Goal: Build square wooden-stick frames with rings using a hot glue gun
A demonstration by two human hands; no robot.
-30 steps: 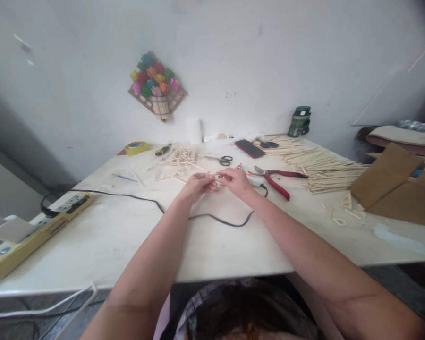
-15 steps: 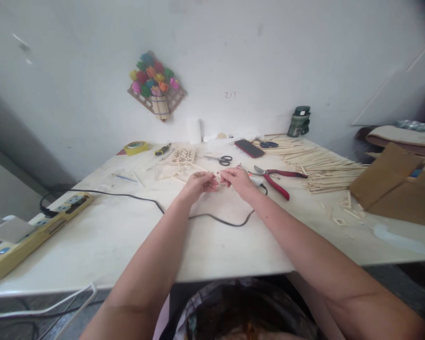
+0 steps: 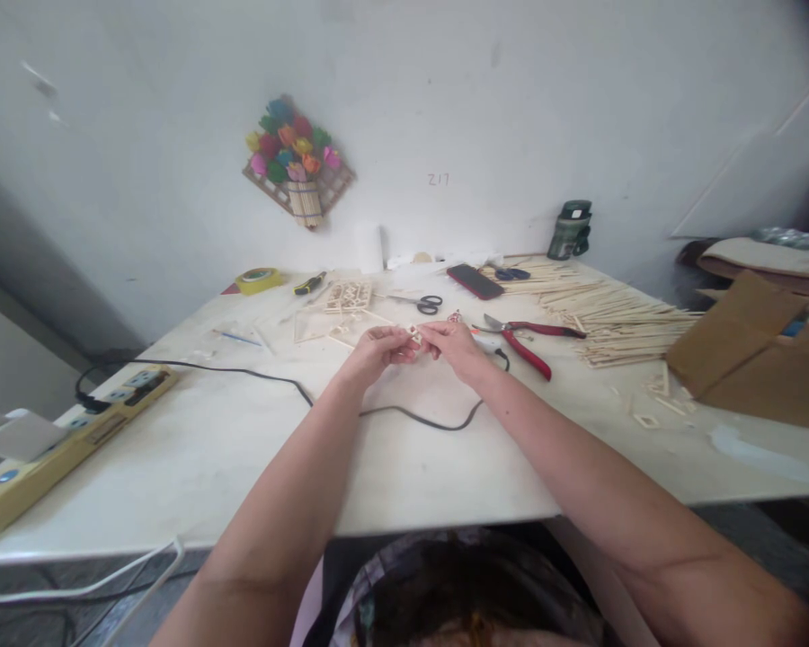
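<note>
Plugged into yellow power strip (image 3: 94, 433): black cord (image 3: 243, 371), left slack, probably for free reach. Pinched by left hand (image 3: 380, 350): small wooden frame (image 3: 414, 334), gripped opposite by right hand (image 3: 448, 345), likely to steady so slight a piece. Farther right: red-handled pruning shears (image 3: 527, 356), handles spread, seemingly within easy reach; then thin wooden sticks (image 3: 634, 328), heaped lengthwise.

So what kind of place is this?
Probably a craft workbench: thin wooden sticks are heaped on the table, with red-handled pliers and scissors lying nearby.
</note>
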